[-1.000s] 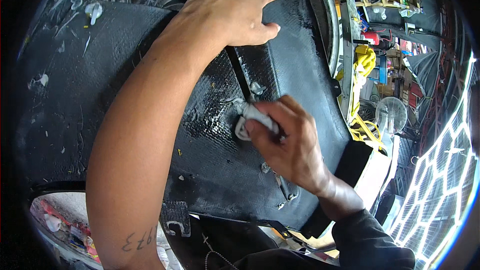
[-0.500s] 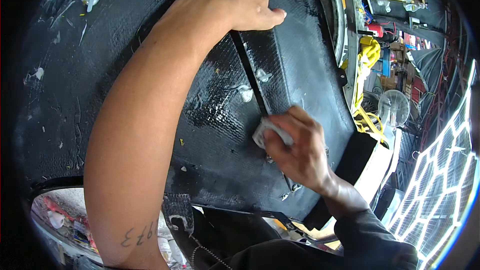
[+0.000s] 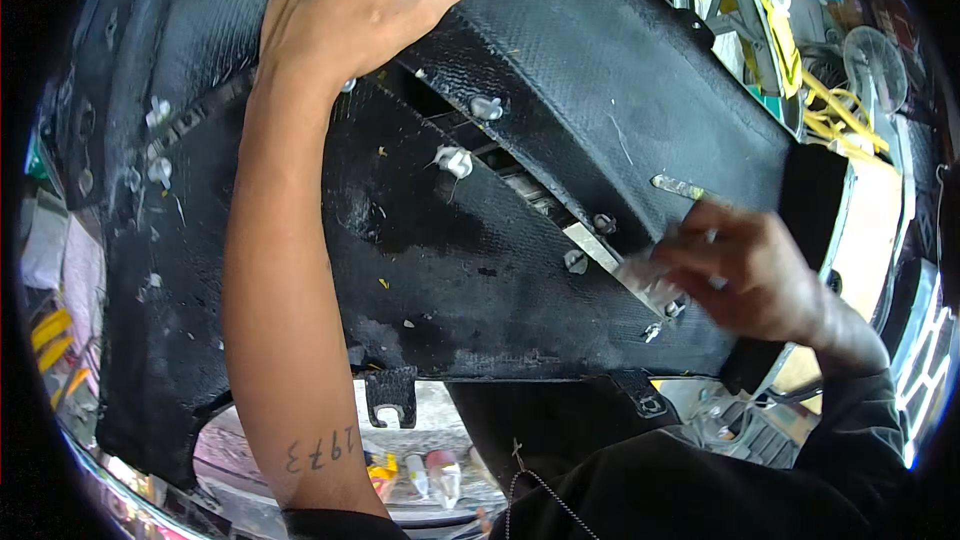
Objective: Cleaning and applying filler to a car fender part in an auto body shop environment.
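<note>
My left hand point(image 3: 345, 15) rests on the black textured panel point(image 3: 480, 330), fingers spread and thumb out, beside the upper end of a long slanting slot point(image 3: 500, 160). Some fingertips run past the picture's top edge. At the slot's lower right end, my right hand point(image 3: 755, 275) is closed on a crumpled greyish-white wad point(image 3: 650, 282); motion smears both. Close to these fingers shows a narrow pale strip point(image 3: 680, 186); I cannot tell whether it is held. Whitish lumps point(image 3: 455, 161) sit along both sides of the slot.
A cream box-like piece with a black edge point(image 3: 790, 260) borders the panel on the right. Yellow straps point(image 3: 845, 115) and a clear round fan-like thing point(image 3: 875, 70) lie beyond. Below the panel's front edge, bottles point(image 3: 440, 475) show through an opening.
The view has shifted, and more of the slot shows. My right hand, still with the wad, has moved to the slot's lower end; my left hand has shifted left along the panel.
</note>
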Demonstrator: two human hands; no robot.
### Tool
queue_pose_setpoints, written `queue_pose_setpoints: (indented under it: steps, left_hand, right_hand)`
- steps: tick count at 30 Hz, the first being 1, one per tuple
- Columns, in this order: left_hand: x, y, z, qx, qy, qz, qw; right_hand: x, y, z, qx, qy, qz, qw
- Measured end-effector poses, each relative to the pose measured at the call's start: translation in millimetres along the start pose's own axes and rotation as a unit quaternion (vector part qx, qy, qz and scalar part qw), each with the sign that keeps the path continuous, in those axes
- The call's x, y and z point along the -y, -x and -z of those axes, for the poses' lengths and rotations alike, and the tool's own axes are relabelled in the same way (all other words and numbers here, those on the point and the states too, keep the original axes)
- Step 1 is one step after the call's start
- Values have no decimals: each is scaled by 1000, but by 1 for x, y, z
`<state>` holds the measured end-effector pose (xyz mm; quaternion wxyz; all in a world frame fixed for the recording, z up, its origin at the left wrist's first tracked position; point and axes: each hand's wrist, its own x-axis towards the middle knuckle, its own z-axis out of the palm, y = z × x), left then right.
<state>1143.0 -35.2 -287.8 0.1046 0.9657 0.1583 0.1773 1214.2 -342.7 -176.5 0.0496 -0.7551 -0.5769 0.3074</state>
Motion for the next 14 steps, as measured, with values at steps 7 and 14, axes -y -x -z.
queue_pose_setpoints:
  steps: [7,14]
  left_hand:
    - [-9,-3,5,8,-26,-2,1000]
    - [-7,-2,11,20,-41,8,999]
  right_hand:
    - [14,-102,-39,-210,-32,186,959]
    - [31,-41,-61,-132,-65,88,985]
